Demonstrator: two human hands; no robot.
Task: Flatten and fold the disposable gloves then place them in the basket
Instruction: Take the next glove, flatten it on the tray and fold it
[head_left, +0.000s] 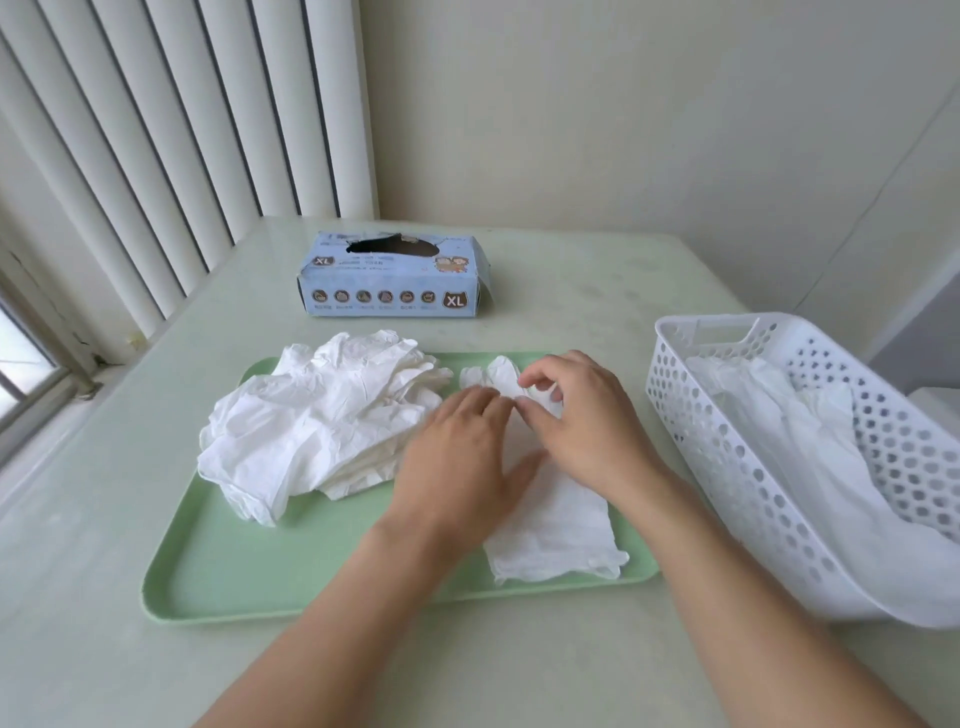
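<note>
A single white glove (556, 525) lies stretched out on the right part of a green tray (291, 577), its fingers pointing away from me. My left hand (457, 462) presses flat on the glove's middle with straight fingers. My right hand (576, 415) has its fingers curled over the glove's finger end and pinches the material there. A crumpled pile of white gloves (317, 421) fills the tray's left half. The white perforated basket (769, 467) stands to the right of the tray and holds white gloves (810, 441).
A light blue glove box (395, 280) marked XL stands behind the tray, its top opening torn. Vertical blinds (156, 130) hang at the left by a window. The pale table (571, 270) meets a wall corner at the back.
</note>
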